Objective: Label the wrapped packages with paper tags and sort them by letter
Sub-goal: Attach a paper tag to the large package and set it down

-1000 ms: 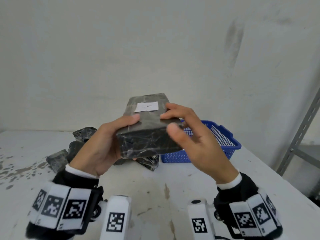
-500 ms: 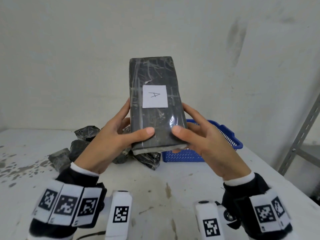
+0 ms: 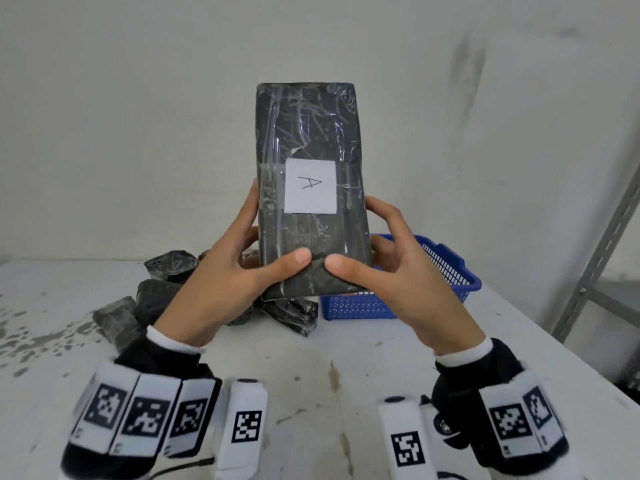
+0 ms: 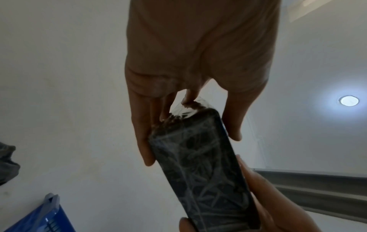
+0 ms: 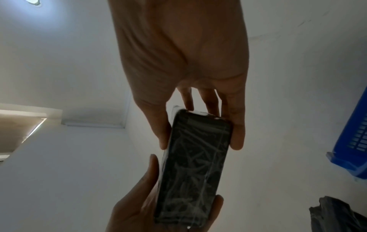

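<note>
A black plastic-wrapped package (image 3: 308, 133) stands upright in the air in front of me, its white paper tag (image 3: 310, 186) marked "A" facing me under clear tape. My left hand (image 3: 228, 271) grips its lower left side, thumb across the front. My right hand (image 3: 388, 268) grips the lower right side the same way. In the left wrist view the package (image 4: 200, 175) runs between the fingers (image 4: 143, 141) and thumb. The right wrist view shows the package (image 5: 194, 164) end-on, held by both hands.
Several more black wrapped packages (image 3: 156, 299) lie in a heap on the stained white table (image 3: 311, 368) behind my left hand. A blue plastic basket (image 3: 450, 271) stands at the back right. A grey metal shelf post (image 3: 602, 244) rises at the far right.
The package has swung from lying flat to standing upright and has risen, so the "A" tag now faces me. Both thumbs have moved onto its front near the bottom.
</note>
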